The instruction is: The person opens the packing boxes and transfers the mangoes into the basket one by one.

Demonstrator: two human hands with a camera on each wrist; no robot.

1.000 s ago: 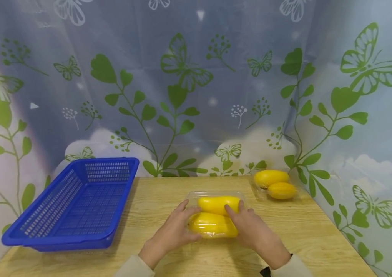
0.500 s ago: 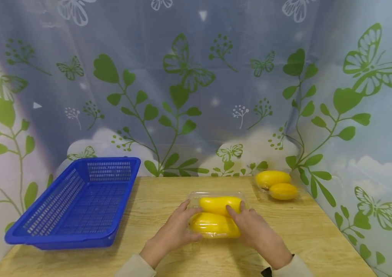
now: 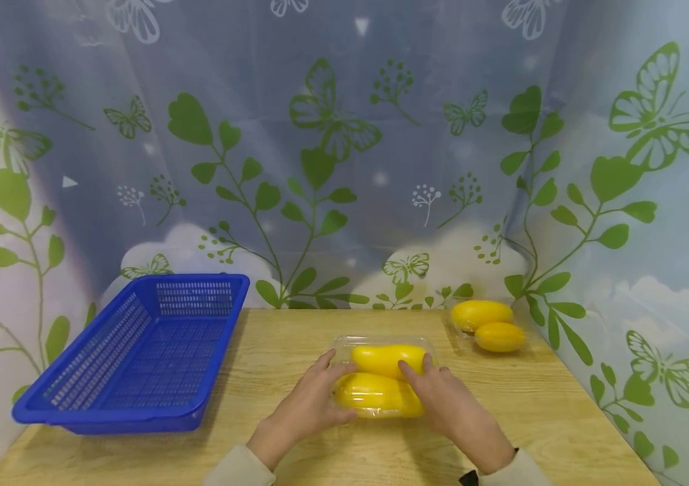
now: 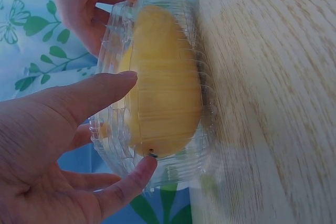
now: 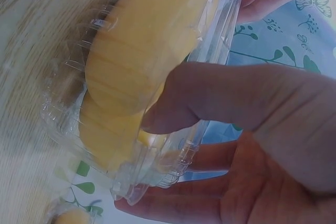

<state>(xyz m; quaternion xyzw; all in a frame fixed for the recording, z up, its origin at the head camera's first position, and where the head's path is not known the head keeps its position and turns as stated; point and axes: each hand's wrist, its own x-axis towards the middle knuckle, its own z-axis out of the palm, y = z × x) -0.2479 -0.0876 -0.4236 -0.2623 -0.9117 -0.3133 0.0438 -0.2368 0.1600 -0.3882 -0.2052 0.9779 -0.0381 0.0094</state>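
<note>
Two long yellow, mango-like fruits (image 3: 379,394) lie side by side in a clear plastic clamshell box (image 4: 113,129) on the table in front of me. At the box's left end, my left hand (image 3: 304,398) holds it between thumb and fingers, with the thumb along the near side. My right hand (image 3: 450,408) grips the right end; its thumb lies over the lid and the fingertips reach round the end edge, as the right wrist view shows. Through the ribbed wall, the left wrist view shows a dark stem spot on the nearer fruit.
A blue perforated plastic basket (image 3: 159,358) with nothing in it stands at the left of the wooden table (image 3: 284,337). Another clear pack with two yellow fruits (image 3: 481,314) sits at the back right corner. A printed curtain (image 3: 344,202) hangs behind the table.
Both hands keep their hold on the box, and the box stays in place. The head view has shifted slightly, so the whole scene appears a little farther right.
</note>
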